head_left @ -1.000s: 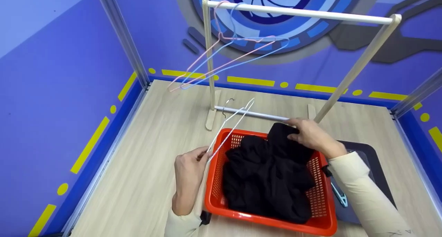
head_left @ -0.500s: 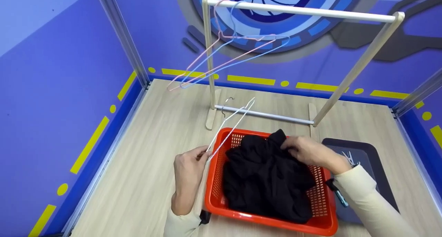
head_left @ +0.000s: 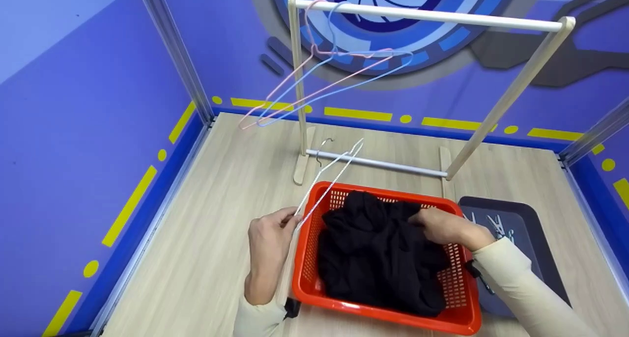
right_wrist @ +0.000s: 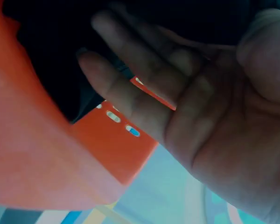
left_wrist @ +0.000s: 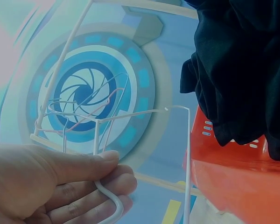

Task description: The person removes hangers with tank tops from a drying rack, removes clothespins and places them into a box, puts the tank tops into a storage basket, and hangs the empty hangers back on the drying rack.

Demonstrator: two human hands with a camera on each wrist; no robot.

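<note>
In the head view my left hand pinches a white clothes hanger near one end, left of the red basket. The hanger's metal hook points away from me. The left wrist view shows the thumb and fingers of that hand around the white wire. A crumpled black garment fills much of the basket. My right hand is in the basket's far right part, holding a fold of that garment. Dark cloth hides some fingertips in the right wrist view.
Behind the basket stands a clothes rack with a pink hanger and a blue hanger at its left end. A dark tray with several clothespins lies on the right, partly under my right forearm.
My right hand has come down and nearer from the basket's far edge, and the lifted part of the black garment has dropped into the basket. The left hand and white hanger have stayed put.
</note>
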